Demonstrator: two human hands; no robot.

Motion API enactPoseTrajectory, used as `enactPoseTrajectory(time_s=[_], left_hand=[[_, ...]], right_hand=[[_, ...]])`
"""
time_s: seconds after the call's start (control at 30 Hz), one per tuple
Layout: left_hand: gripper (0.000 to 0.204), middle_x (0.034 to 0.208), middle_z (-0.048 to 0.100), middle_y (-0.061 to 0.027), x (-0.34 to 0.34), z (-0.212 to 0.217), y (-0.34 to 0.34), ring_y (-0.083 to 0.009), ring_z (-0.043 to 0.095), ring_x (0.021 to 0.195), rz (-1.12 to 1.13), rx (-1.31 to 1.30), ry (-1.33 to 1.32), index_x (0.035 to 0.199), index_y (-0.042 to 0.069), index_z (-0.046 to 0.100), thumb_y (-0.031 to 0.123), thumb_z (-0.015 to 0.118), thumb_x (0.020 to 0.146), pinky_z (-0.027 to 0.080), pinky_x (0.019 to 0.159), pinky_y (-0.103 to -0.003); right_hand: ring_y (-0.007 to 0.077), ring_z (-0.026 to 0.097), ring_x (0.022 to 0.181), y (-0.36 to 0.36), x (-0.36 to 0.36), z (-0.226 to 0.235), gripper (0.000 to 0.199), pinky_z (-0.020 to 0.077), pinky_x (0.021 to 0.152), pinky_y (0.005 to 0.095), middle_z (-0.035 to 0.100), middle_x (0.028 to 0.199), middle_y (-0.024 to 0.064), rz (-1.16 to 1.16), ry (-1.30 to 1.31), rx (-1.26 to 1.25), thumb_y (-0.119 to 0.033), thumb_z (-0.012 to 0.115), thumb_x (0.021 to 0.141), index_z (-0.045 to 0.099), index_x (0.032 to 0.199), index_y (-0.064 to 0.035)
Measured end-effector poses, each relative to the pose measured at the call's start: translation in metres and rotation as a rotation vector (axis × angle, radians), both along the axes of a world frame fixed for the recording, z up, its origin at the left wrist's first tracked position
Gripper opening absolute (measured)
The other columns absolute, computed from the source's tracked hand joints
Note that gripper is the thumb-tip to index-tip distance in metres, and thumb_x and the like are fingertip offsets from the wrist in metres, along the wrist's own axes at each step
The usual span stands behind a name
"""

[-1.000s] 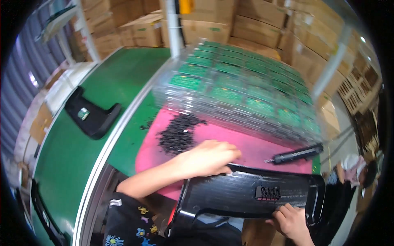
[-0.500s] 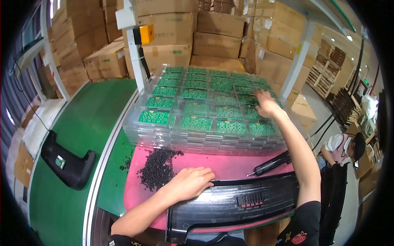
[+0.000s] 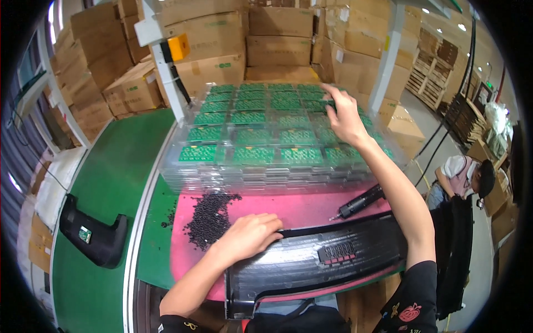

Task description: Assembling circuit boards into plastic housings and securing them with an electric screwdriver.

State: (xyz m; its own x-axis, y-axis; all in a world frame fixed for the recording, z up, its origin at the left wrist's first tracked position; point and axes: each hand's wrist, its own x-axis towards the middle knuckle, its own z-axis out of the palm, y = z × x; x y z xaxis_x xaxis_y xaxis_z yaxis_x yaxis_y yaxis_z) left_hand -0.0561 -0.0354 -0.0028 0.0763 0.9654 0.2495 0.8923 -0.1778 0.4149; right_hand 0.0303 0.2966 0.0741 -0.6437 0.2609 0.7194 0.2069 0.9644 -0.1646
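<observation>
Right grip: the right grip (image 3: 345,115) is positioned over the far right part of the board trays, above centre of the frame; thumb and forefinger are seen parted, and no held item can be made out between them.
Left grip: the left grip (image 3: 252,236) is laid at the upper edge of the black panel, at lower centre; the fingers are bent, but whether the edge is pinched or merely touched cannot be told.
Black panel: the black panel (image 3: 294,261) is found lying across the lower centre, hollow side up, tilted slightly; a slotted grille (image 3: 340,253) is set in its right half.
Circuit boards: green circuit boards (image 3: 252,154) are arranged in rows in stacked clear plastic trays (image 3: 233,176), at the centre of the frame.
Mat: a pink mat (image 3: 272,206) is spread on the green counter (image 3: 151,258), partly covered by the panel.
Small parts: a pile of small black pieces (image 3: 208,219) is heaped on the mat, left of centre.
Driver: a black powered screwdriver (image 3: 360,203) is laid on the mat behind the panel, its tip pointed to the left; its rear end is hidden by the forearm.
Left side: a black curved housing (image 3: 102,244) is placed at lower left, with a small green board (image 3: 84,235) on it.
Surroundings: cardboard boxes (image 3: 279,50) are stacked along the top; a co-worker (image 3: 462,172) is seen at far right.
</observation>
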Motion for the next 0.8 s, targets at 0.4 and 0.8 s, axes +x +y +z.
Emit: enactPoseTrajectory(time_s=[0.4, 0.8], left_hand=[[0.049, 0.106, 0.069, -0.0125, 0.05, 0.065, 0.004, -0.0227, 0.069, 0.096, -0.22, -0.05, -0.72, 0.141, -0.002, 0.044, -0.001, 0.055, 0.093, 0.054, 0.086, -0.035], [0.063, 0.11, 0.068, -0.0152, 0.064, 0.049, 0.024, -0.0157, 0.066, 0.09, -0.094, -0.323, -1.172, 0.148, 0.004, 0.03, -0.005, 0.058, 0.092, 0.054, 0.079, -0.03]], right_hand=[[0.0254, 0.062, 0.094, -0.177, 0.123, 0.026, 0.047, 0.0517, 0.082, 0.0341, 0.066, 0.103, 0.0152, 0.6, 0.218, -0.178, 0.012, 0.07, 0.071, 0.06, 0.116, 0.0053], [0.0293, 0.063, 0.081, -0.161, 0.212, -0.011, 0.06, 0.0514, 0.073, 0.036, 0.066, 0.093, 0.0132, 0.17, -0.144, -0.111, -0.008, 0.084, 0.067, 0.061, 0.12, 0.0047]])
